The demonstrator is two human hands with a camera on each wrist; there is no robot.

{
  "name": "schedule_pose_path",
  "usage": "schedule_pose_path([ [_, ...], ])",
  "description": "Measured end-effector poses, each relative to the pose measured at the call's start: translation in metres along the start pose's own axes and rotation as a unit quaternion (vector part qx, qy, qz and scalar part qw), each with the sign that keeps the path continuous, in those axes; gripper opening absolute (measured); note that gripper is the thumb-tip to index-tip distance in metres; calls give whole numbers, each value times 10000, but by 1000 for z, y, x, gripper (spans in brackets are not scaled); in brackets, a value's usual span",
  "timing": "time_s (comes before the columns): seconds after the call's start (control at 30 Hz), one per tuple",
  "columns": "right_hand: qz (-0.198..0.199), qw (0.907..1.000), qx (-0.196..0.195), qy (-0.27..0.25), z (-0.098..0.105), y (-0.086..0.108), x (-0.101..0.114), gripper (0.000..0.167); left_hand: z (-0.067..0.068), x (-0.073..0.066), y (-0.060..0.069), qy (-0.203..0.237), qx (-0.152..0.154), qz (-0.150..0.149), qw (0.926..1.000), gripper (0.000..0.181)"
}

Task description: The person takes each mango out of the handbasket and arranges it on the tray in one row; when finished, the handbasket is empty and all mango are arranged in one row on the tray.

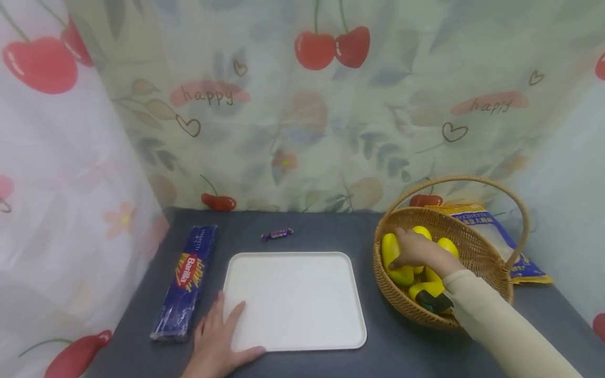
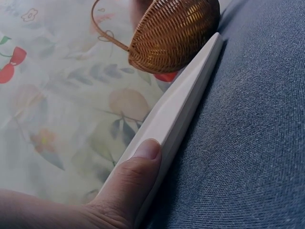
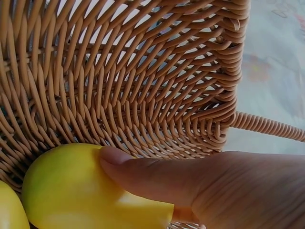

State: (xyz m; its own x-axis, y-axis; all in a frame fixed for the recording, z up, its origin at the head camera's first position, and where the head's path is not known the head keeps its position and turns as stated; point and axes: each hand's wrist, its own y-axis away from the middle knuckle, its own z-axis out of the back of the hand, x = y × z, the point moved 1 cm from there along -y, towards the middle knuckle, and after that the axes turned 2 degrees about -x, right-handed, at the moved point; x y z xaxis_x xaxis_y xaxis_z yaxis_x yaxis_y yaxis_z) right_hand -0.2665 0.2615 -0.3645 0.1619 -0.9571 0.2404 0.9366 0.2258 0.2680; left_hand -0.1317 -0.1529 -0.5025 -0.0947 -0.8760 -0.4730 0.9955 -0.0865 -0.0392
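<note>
My left hand (image 1: 215,336) rests spread over the near left corner of a white rectangular tray (image 1: 295,302). In the left wrist view the thumb (image 2: 136,167) lies along the tray's edge. Over on the right, my right hand (image 1: 418,251) reaches into a wicker basket (image 1: 394,299) with an arched handle. It grips a smooth yellow elongated fruit (image 3: 71,183), whose exact kind I cannot tell; the thumb presses on its side, while the other fingers are mostly hidden. More yellow pieces (image 1: 446,245) lie around it, and a dark green thing (image 1: 432,302) sits near the basket's front.
A blue Barilla spaghetti pack (image 1: 184,283) lies left of the tray. Behind the tray is a small purple wrapped candy (image 1: 277,234). A blue and yellow bag (image 1: 501,236) lies behind the basket. Patterned cloth (image 1: 283,131) encloses the dark grey table (image 1: 321,231).
</note>
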Motion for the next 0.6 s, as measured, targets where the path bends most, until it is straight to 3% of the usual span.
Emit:
schedule_pose_path([
  [0.4, 130, 9990, -334, 270, 3, -2, 0, 85, -1, 1, 0, -27, -42, -39, 10000, 109],
  [0.6, 25, 9997, -188, 176, 4, -1, -1, 86, -2, 2, 0, -8, -19, -28, 10000, 110],
])
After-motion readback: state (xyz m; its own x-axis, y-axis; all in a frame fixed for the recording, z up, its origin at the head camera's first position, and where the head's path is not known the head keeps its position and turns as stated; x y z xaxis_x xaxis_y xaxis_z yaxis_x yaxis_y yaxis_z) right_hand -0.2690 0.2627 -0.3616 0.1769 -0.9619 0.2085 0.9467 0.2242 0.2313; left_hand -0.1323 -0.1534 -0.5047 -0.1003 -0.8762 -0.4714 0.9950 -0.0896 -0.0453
